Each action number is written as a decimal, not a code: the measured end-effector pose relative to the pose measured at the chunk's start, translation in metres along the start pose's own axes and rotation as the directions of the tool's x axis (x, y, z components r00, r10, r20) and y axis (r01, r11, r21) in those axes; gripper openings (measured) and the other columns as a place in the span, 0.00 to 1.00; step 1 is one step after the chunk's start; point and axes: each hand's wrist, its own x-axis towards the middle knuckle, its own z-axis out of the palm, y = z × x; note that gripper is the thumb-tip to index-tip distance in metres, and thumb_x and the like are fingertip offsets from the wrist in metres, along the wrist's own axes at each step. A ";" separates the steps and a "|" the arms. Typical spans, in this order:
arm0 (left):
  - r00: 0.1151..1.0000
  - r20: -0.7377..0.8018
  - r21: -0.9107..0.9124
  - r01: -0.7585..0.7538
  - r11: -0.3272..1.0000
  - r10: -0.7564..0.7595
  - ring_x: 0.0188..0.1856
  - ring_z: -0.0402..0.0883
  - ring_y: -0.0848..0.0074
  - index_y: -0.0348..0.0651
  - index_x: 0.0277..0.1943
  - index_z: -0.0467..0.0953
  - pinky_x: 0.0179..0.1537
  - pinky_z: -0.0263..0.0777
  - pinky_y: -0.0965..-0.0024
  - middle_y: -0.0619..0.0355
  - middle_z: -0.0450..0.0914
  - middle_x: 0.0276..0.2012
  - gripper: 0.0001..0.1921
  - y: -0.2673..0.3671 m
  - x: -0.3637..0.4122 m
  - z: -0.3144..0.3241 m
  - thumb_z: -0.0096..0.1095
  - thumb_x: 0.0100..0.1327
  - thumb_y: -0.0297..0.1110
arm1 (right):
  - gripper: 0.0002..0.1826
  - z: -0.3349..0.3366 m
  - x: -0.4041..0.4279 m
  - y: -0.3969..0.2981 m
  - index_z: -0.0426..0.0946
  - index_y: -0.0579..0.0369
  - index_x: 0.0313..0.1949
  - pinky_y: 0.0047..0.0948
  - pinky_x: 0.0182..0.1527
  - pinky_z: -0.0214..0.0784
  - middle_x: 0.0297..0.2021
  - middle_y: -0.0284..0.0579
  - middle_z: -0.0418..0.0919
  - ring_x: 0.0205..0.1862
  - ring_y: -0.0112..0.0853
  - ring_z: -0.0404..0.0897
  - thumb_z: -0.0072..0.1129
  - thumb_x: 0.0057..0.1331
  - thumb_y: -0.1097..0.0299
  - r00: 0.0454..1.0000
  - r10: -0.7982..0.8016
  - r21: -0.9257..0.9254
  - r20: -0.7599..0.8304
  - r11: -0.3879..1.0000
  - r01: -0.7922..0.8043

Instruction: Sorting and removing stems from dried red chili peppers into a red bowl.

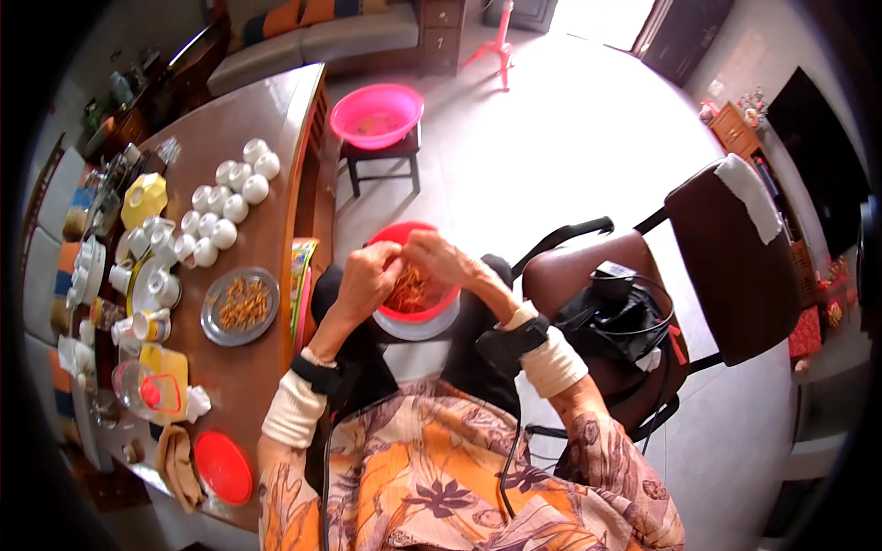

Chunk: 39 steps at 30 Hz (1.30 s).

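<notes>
A red plastic basin (451,303) stands between my knees, above a pale basin or lid (420,330). Inside it lies a heap of thin, orange-brown strands or pieces (408,290), whose exact kind I cannot tell. My left hand (370,277) and my right hand (441,259) meet over the basin, fingertips bent together in a pinch. Whatever may be between the fingers is hidden. To my left, a round metal plate (213,324) on the brown table (262,386) bears a spread of small yellow-brown pieces (242,304).
Several white cups (224,233) stand in rows on the table. A red round lid (222,468) and a plastic jug (138,386) are nearer. Ahead, a pink basin (377,116) rests on a stool (383,157). An office chair (586,265) with a black bag (606,313) stands at right.
</notes>
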 end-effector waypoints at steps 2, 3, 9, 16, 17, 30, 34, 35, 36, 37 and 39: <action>1.000 -0.007 -0.015 -0.004 1.000 0.004 0.34 0.82 0.66 0.34 0.36 0.78 0.37 0.74 0.70 0.49 0.82 0.31 0.05 -0.004 0.000 0.004 0.59 0.57 0.25 | 0.08 -0.001 -0.001 0.003 0.72 0.59 0.29 0.40 0.32 0.68 0.26 0.49 0.74 0.31 0.45 0.76 0.51 0.60 0.67 0.995 0.097 0.092 -0.001 0.991 -0.096; 0.990 0.049 -0.161 0.137 0.977 -0.131 0.33 0.81 0.73 0.34 0.36 0.78 0.37 0.74 0.73 0.52 0.82 0.30 0.05 -0.006 0.000 0.006 0.59 0.59 0.26 | 0.09 -0.001 -0.001 0.004 0.71 0.60 0.29 0.40 0.32 0.67 0.25 0.50 0.75 0.30 0.46 0.76 0.50 0.61 0.66 0.977 0.209 0.164 0.036 0.963 -0.212; 0.911 0.245 -0.514 0.412 0.753 -0.331 0.32 0.77 0.84 0.32 0.40 0.79 0.38 0.72 0.80 0.61 0.80 0.29 0.11 -0.010 -0.002 0.000 0.58 0.64 0.33 | 0.09 -0.016 0.002 -0.005 0.72 0.61 0.30 0.38 0.31 0.69 0.23 0.54 0.76 0.28 0.47 0.78 0.53 0.60 0.67 0.948 0.310 0.250 0.070 0.915 -0.317; 0.797 0.415 -0.659 0.595 0.459 -0.438 0.33 0.78 0.83 0.32 0.44 0.78 0.37 0.74 0.81 0.59 0.79 0.34 0.14 -0.002 0.009 0.000 0.57 0.66 0.36 | 0.07 -0.026 0.004 0.015 0.73 0.62 0.32 0.30 0.31 0.70 0.23 0.48 0.77 0.26 0.32 0.78 0.52 0.61 0.70 0.964 0.264 0.209 -0.013 0.944 -0.256; 0.784 0.444 -0.702 0.606 0.375 -0.434 0.32 0.78 0.82 0.32 0.45 0.78 0.37 0.75 0.80 0.60 0.79 0.33 0.14 -0.006 0.006 0.001 0.56 0.66 0.36 | 0.08 -0.025 0.005 0.016 0.73 0.62 0.32 0.34 0.32 0.70 0.24 0.52 0.77 0.27 0.38 0.79 0.53 0.60 0.68 0.963 0.268 0.252 -0.013 0.933 -0.257; 0.769 0.481 -0.823 0.561 0.085 -0.420 0.27 0.80 0.78 0.31 0.44 0.77 0.35 0.78 0.77 0.58 0.80 0.30 0.10 -0.028 -0.008 0.001 0.56 0.64 0.29 | 0.05 -0.022 0.005 0.013 0.71 0.64 0.31 0.29 0.30 0.69 0.22 0.46 0.77 0.25 0.29 0.77 0.52 0.58 0.74 0.963 0.269 0.314 -0.028 0.917 -0.247; 0.746 0.454 -0.794 0.587 0.159 -0.488 0.25 0.79 0.79 0.34 0.40 0.78 0.31 0.77 0.78 0.59 0.79 0.27 0.09 -0.026 -0.007 -0.001 0.61 0.61 0.30 | 0.06 -0.024 0.006 0.011 0.72 0.64 0.31 0.29 0.31 0.70 0.23 0.46 0.77 0.25 0.29 0.77 0.53 0.59 0.73 0.962 0.269 0.320 -0.051 0.917 -0.239; 0.742 0.459 -0.791 0.592 0.156 -0.488 0.25 0.79 0.79 0.34 0.40 0.78 0.31 0.77 0.78 0.59 0.79 0.27 0.09 -0.026 -0.008 -0.001 0.61 0.61 0.30 | 0.06 -0.024 0.006 0.012 0.72 0.64 0.32 0.29 0.31 0.70 0.23 0.47 0.77 0.25 0.29 0.77 0.53 0.60 0.72 0.962 0.267 0.320 -0.056 0.918 -0.236; 0.740 0.467 -0.777 0.605 0.175 -0.485 0.27 0.79 0.80 0.33 0.41 0.78 0.32 0.77 0.79 0.59 0.79 0.28 0.09 -0.026 -0.009 -0.002 0.60 0.62 0.30 | 0.06 -0.023 0.007 0.012 0.72 0.64 0.32 0.29 0.31 0.70 0.23 0.47 0.77 0.25 0.29 0.77 0.53 0.60 0.72 0.961 0.271 0.322 -0.056 0.916 -0.239; 0.738 0.475 -0.763 0.617 0.193 -0.480 0.28 0.79 0.80 0.32 0.42 0.78 0.33 0.77 0.79 0.59 0.79 0.29 0.09 -0.026 -0.009 -0.003 0.59 0.63 0.29 | 0.06 -0.022 0.008 0.013 0.72 0.63 0.32 0.29 0.32 0.70 0.24 0.47 0.78 0.25 0.30 0.78 0.54 0.59 0.72 0.957 0.278 0.300 -0.084 0.923 -0.242; 0.731 0.474 -0.750 0.627 0.210 -0.490 0.27 0.79 0.80 0.32 0.42 0.78 0.33 0.77 0.78 0.60 0.79 0.28 0.09 -0.025 -0.009 -0.003 0.58 0.63 0.29 | 0.07 -0.019 0.008 0.014 0.73 0.63 0.32 0.30 0.32 0.71 0.25 0.47 0.79 0.26 0.30 0.78 0.54 0.59 0.71 0.952 0.285 0.278 -0.112 0.929 -0.245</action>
